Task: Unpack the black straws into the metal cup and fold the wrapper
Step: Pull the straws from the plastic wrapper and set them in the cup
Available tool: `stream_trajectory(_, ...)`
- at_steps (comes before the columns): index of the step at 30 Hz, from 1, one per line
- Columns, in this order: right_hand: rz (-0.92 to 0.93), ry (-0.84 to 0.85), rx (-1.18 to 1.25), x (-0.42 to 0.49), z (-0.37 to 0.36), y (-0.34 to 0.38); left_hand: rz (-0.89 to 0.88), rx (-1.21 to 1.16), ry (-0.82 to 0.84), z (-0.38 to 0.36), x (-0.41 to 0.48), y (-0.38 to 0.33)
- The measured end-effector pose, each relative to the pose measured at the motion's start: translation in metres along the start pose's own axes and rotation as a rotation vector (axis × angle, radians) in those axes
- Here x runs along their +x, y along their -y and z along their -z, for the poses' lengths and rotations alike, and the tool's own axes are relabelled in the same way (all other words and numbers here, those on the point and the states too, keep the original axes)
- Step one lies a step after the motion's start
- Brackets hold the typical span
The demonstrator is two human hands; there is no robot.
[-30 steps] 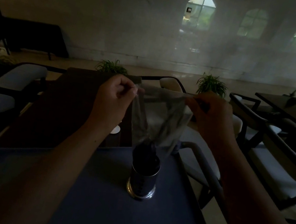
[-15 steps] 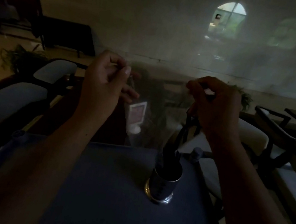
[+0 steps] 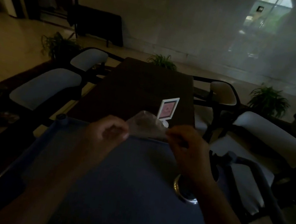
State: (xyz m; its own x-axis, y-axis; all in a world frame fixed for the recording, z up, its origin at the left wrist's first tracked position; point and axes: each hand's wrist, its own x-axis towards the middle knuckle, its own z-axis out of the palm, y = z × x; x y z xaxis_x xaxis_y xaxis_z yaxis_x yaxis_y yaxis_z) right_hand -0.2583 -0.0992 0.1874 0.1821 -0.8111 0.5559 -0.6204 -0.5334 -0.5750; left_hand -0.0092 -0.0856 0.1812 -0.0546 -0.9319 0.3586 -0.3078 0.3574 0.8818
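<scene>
While the clear plastic wrapper (image 3: 146,126) is stretched between 2 pinches, the main risk I judge is the right forearm: it passes directly over the metal cup (image 3: 184,192), hiding most of it, and a careless drop of that wrist during the fold could knock the cup over and spill whatever stands in it. Only part of the cup's shiny rim shows beside the forearm, so I cannot tell from this view whether the black straws are inside. A 2nd risk is the film itself; it is thin, slippery and hard to see in this dim light, so a crease could go crooked or an edge could slide out of a pinch.

The left hand (image 3: 106,131) is curled closed with thumb and fingers clamped on the wrapper's left edge, and the right hand (image 3: 187,148) is closed on its right edge the same way. The wrapper hangs between the 2 grips, held up in the air above the far edge of the blue table (image 3: 122,184), its upper corner rising toward a small white sign stand (image 3: 167,109) on the dark table (image 3: 140,83) beyond. The cup sits on the blue table nearer the person, below and behind the right hand, apart from the wrapper.
</scene>
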Motion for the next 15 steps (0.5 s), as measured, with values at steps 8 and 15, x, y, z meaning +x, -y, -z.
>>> stream_trajectory(8, -0.069, 0.327, -0.054, -0.121, -0.074, -0.025, 0.153, 0.256, 0.211, -0.002, -0.098, 0.098)
stream_trajectory(15, -0.239, 0.629, -0.071, -0.209, -0.117, -0.056, 0.327, 0.442, 0.531, -0.014, -0.156, 0.159)
